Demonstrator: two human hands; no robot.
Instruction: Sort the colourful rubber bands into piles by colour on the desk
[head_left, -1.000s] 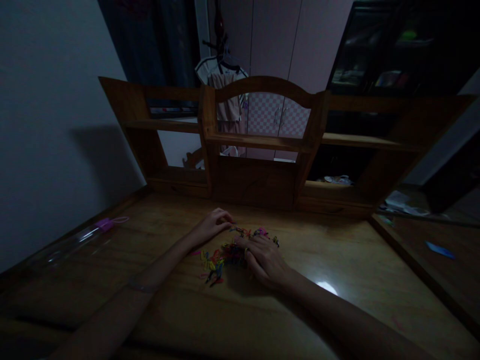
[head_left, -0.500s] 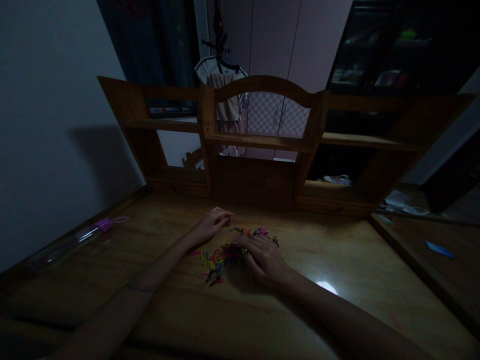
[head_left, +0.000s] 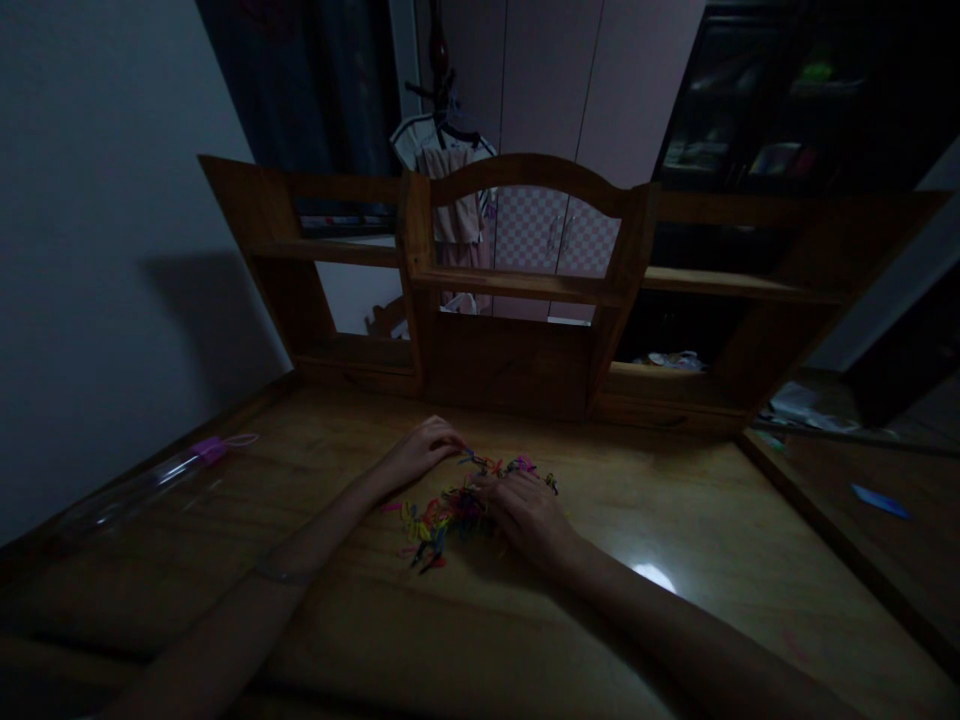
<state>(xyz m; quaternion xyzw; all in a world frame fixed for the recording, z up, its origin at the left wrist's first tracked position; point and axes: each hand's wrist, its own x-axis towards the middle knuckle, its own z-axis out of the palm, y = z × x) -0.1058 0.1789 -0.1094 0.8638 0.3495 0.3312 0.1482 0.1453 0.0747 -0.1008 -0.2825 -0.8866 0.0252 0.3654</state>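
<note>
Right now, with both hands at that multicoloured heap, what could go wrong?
The tangled multicoloured heap of thin strands could scatter, as the right hand lies over part of it.
The left hand might miss or drop a strand; the dim light hides its grip.
The clear plastic tube with a purple cap lies on its side on the glossy wooden tabletop and might roll if bumped.

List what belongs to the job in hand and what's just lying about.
In hand:
pile of small colourful pieces
left hand, at its far left edge
right hand, over it

Apparently lying about:
clear tube with purple cap
flat blue item, far right
</note>
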